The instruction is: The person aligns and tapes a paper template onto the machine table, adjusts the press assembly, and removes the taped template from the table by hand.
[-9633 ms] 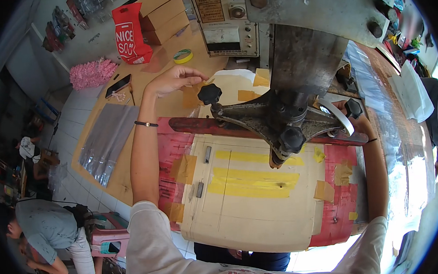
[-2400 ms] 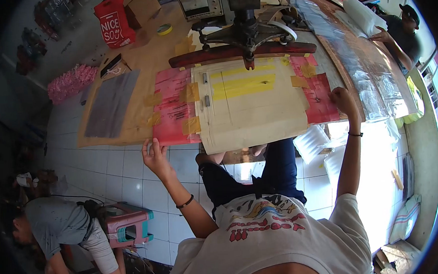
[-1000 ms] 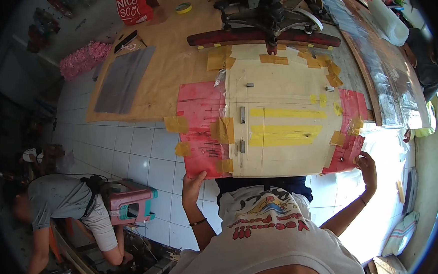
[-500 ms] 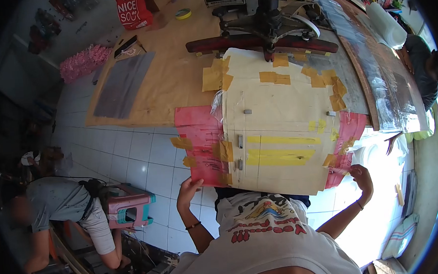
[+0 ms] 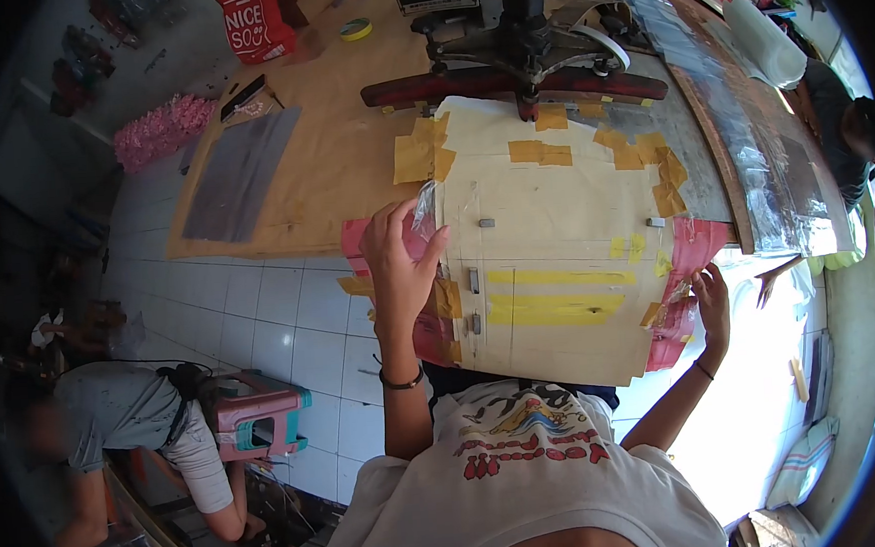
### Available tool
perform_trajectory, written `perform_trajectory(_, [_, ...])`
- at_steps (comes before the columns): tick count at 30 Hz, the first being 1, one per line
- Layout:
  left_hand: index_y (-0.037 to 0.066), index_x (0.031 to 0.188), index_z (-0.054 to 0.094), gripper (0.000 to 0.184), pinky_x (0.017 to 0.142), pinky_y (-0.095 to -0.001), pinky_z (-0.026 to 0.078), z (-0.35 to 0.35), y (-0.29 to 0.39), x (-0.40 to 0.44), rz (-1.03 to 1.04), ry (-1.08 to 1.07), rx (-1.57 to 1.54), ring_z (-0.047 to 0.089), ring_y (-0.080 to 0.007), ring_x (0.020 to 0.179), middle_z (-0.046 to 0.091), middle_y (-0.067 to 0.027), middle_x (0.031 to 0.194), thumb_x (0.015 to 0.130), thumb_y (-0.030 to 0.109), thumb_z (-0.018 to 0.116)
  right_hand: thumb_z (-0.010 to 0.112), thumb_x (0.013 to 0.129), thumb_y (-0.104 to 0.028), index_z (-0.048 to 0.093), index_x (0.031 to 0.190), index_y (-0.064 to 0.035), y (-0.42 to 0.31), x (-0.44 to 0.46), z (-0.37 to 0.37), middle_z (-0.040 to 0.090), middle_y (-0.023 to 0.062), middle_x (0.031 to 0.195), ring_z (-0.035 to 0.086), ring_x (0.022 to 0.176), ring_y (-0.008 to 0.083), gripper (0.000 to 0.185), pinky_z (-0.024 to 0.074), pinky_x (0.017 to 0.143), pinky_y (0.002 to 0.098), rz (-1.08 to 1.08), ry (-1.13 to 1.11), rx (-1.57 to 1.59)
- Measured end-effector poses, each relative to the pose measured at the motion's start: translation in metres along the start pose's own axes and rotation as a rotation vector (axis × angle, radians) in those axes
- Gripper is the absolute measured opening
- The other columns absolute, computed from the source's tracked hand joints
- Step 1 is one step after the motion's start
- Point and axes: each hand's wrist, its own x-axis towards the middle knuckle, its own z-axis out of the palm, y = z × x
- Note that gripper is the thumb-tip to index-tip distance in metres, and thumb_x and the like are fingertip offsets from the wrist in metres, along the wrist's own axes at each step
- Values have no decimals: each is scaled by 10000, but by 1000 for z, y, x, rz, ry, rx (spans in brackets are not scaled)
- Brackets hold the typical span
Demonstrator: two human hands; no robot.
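My left hand point(image 5: 400, 261) is over the left red sheet point(image 5: 355, 236), fingers stretched and thumb apart, with the fingertips beside a crumpled strip of clear plastic film point(image 5: 424, 210). At the right red sheet point(image 5: 698, 240), my right hand point(image 5: 713, 307) has loosely bent fingers at the outer edge; whether they touch it I cannot tell. Between the red sheets lies a cream board point(image 5: 563, 356) with brown tape point(image 5: 540, 153), yellow strips point(image 5: 560, 309) and small metal blocks point(image 5: 474, 280). Its near edge overhangs the table in front of my body.
A press-like machine with a dark red base bar point(image 5: 401, 92) stands behind the board. On the brown table point(image 5: 350, 148) lie a grey sheet point(image 5: 241, 175), a tape roll point(image 5: 355, 29) and a red bag point(image 5: 254, 24). Someone bends beside a pink stool point(image 5: 256, 425); another person point(image 5: 834, 119) is at right.
My left hand has risen from the left red sheet's lower corner to its upper part near the film. My right hand has moved up along the right sheet's edge.
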Motion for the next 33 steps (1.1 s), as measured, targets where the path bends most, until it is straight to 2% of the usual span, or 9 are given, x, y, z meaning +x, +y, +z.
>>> perform_trajectory(5, [78,1401,455,726,1002,-472,400,22,14,15,-26,-115,149,515,-344,1149,548,-162,1244,808,299,811,704,935,-189,499,1303,26,-39,-18,1,716,108,968,680,901,147,473,548,787,290,193,-93,220])
perform_trajectory(8, [73,1409,451,746,995,-471,408,20,18,18,-241,-124,44,517,-343,1145,548,-171,1234,799,298,819,745,888,-205,497,1307,-4,-26,-18,-7,703,130,1062,678,950,181,526,575,801,310,178,-231,237])
perform_trajectory(9, [42,1402,446,715,1036,-481,367,17,18,18,-264,-174,12,511,-350,1236,524,-184,1324,832,318,779,757,870,-166,489,1333,-4,-32,-20,-8,702,129,1080,680,980,195,559,570,838,320,232,-243,252])
perform_trajectory(12, [30,1398,441,701,1004,-424,419,16,16,17,-259,-182,-48,536,-354,1214,549,-198,1289,833,264,783,768,857,-159,483,1358,-11,-24,-18,-13,700,134,1102,679,992,203,595,559,853,331,244,-285,205])
perform_trajectory(13, [58,1380,479,662,851,-397,495,17,13,14,-187,-117,-1,604,-284,923,626,-152,1041,820,209,797,773,851,-154,483,1361,-13,-27,-20,-15,700,135,1108,678,999,206,604,554,857,332,270,-294,156])
perform_trajectory(16, [53,1366,484,634,786,-372,501,8,20,15,-375,-260,-100,613,-239,832,648,-121,953,825,179,790,783,835,-132,483,1371,-19,-28,-16,-19,700,136,1117,678,1012,212,625,544,860,332,308,-306,65])
perform_trajectory(17, [43,1347,494,605,740,-350,494,13,7,8,-316,-228,-63,607,-202,763,655,-101,853,828,155,783,783,832,-120,482,1374,-21,-19,-15,-21,701,134,1113,679,1009,212,627,542,857,329,291,-299,70])
perform_trajectory(20, [49,1333,496,606,763,-408,485,8,4,8,-437,-271,-189,608,-283,812,632,-132,883,822,184,793,780,825,-81,477,1381,-24,-18,-12,-22,703,132,1099,682,990,209,636,545,843,320,298,-304,87])
perform_trajectory(33, [1,950,703,221,718,-408,495,0,-4,-6,-320,-289,-39,656,-342,788,695,-163,884,805,152,771,744,817,28,528,1313,-12,-8,-9,-13,723,144,1045,702,932,198,543,568,785,303,277,-254,130])
